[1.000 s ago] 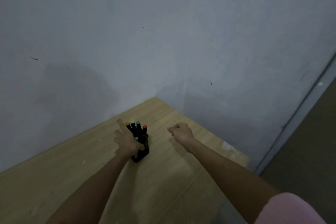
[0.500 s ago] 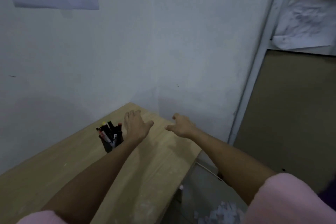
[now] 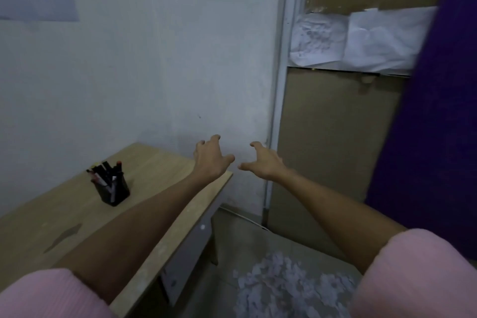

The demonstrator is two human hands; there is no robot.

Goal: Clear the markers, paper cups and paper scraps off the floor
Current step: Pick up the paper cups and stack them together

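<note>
At the far corner of the wooden surface [image 3: 64, 214], the black holder [image 3: 116, 190] now stands alone with the markers [image 3: 103, 173] upright in it, and I see my left hand [image 3: 210, 160], which was clasped about it a second ago, lifted away past the surface's right edge, fingers spread and empty. My right hand [image 3: 263, 164] hangs just beside it over open floor [image 3: 232, 248], likewise wide and holding nothing, so I judge the markers done. Paper scraps [image 3: 278, 286] lie heaped below, with clear room between surface and cardboard panel [image 3: 333, 157]; no cups show.
</note>
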